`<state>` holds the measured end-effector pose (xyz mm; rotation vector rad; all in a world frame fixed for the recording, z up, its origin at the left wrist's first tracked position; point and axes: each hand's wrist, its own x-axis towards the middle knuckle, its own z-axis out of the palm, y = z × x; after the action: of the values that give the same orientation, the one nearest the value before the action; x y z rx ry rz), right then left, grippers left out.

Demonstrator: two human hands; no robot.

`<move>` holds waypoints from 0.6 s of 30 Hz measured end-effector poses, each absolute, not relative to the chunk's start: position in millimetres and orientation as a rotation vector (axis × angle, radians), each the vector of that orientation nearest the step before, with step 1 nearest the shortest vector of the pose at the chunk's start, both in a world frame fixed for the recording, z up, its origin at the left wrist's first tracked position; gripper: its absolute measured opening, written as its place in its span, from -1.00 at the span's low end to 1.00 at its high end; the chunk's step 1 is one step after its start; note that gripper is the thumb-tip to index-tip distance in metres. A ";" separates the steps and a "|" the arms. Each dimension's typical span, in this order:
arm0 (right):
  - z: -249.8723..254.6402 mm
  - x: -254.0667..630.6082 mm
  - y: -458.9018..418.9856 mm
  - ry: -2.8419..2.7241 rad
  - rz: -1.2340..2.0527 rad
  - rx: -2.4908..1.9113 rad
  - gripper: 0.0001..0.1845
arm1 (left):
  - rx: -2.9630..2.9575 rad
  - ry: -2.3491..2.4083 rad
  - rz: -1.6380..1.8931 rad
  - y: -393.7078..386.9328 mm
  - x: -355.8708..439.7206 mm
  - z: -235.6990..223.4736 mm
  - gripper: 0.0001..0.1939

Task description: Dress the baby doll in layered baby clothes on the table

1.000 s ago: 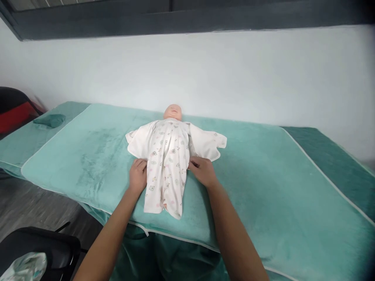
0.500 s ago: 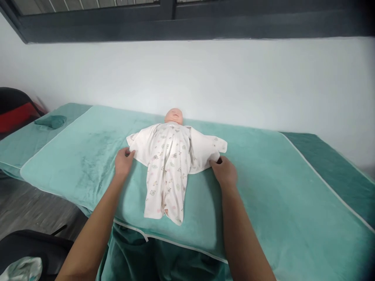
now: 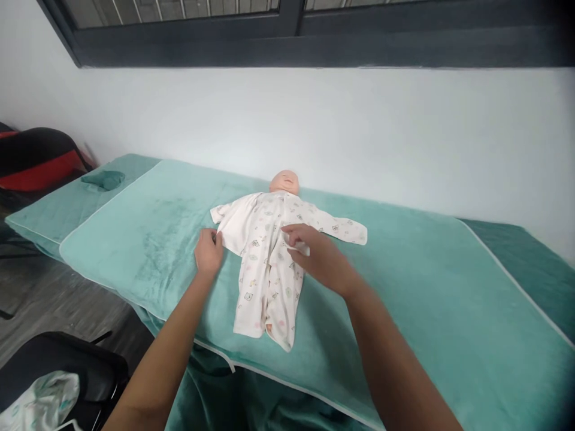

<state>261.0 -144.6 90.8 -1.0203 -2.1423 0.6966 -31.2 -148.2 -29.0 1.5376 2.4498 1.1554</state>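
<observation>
A baby doll (image 3: pixel 284 181) lies on its back on the green bed, its head towards the wall. White baby clothes (image 3: pixel 265 281) printed with small animals and leaves cover its body, with sleeves spread and two legs towards me. The plain white side flap (image 3: pixel 234 230) on the left lies out over the sleeve. At that flap's outer edge my left hand (image 3: pixel 209 251) is closed in a pinch. My right hand (image 3: pixel 317 254) is over the doll's middle, with white cloth between its thumb and fingers. The printed right sleeve (image 3: pixel 348 228) lies uncovered.
The green padded cover (image 3: pixel 404 299) runs along the white wall, under a dark window frame (image 3: pixel 287 48). At left are a green face-hole cushion (image 3: pixel 103 179) and a black and red chair (image 3: pixel 42 167). A black seat (image 3: pixel 94 365) with a patterned cloth (image 3: pixel 47 398) stands lower left.
My right hand has moved inward from the right side to the doll's middle, bringing the right flap of the clothes over. My left hand stays at the left flap. The view has shifted slightly.
</observation>
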 end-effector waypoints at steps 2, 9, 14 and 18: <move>73.0 266.5 -156.1 -2.107 0.488 -1.069 -0.86 | 1.478 2.444 1.174 -149.0 -30.6 -28.8 -0.80; 23.3 281.3 -173.7 -2.060 0.456 -1.181 -0.88 | 1.423 2.422 1.211 -149.4 -31.4 -30.7 -0.77; 56.8 292.7 -162.0 -2.175 0.666 -1.090 -0.86 | 1.443 2.359 1.293 -148.0 -34.1 -36.8 -0.67; 82.7 276.3 -117.0 -1.897 0.665 -1.161 -0.87 | 1.456 2.352 1.308 -148.2 -34.1 -36.3 -0.63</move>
<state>276.3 -117.0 82.7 -1.1614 -1.8966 0.6650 -34.1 -148.2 -36.3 1.4558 2.3522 1.3078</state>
